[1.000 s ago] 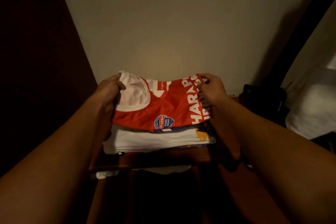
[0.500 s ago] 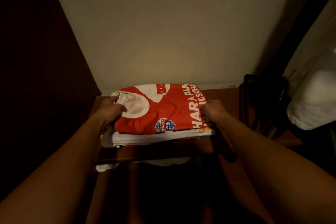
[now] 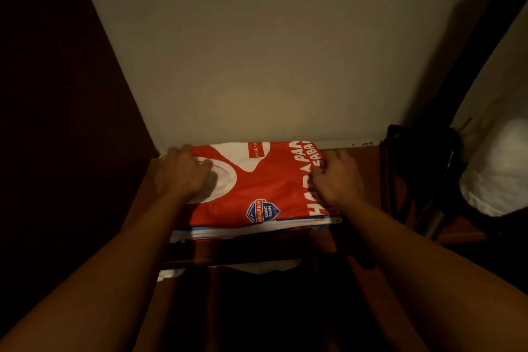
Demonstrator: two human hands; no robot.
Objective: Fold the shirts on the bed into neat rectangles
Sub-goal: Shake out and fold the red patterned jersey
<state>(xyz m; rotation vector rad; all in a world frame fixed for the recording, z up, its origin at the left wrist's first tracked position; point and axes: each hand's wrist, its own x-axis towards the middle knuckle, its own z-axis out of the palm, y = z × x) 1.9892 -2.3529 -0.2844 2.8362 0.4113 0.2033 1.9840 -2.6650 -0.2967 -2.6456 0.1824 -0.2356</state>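
The folded red-and-white printed jersey shirt (image 3: 257, 186) lies on top of a small stack of other folded shirts (image 3: 245, 233), and the stack sits on a dark reddish-brown wooden shelf (image 3: 360, 180) against a plain cream wall (image 3: 257, 66). The left hand (image 3: 183, 177) rests on the shirt's white collar end, its grip curled over the fabric edge there; the right hand (image 3: 337, 180) lies at the opposite end, over the large white lettering, fingers bent onto the cloth, though whether they pinch it or only press I cannot tell.

Judging by this, the folding of this shirt is done and the step in hand is seating it squarely on the stack. The next move likely calls for letting go without dragging the top layer, then smoothing its edges flush with the layers below.

The shirt looks thin, smooth and slightly glossy, like sports fabric, a flat rectangle with a blue badge near its front edge. Below it, white and blue layer edges show in thin bands. Right of the shirt stands a dark object (image 3: 414, 174), too dim to identify, and beyond that a pale white cloth mass (image 3: 497, 174).
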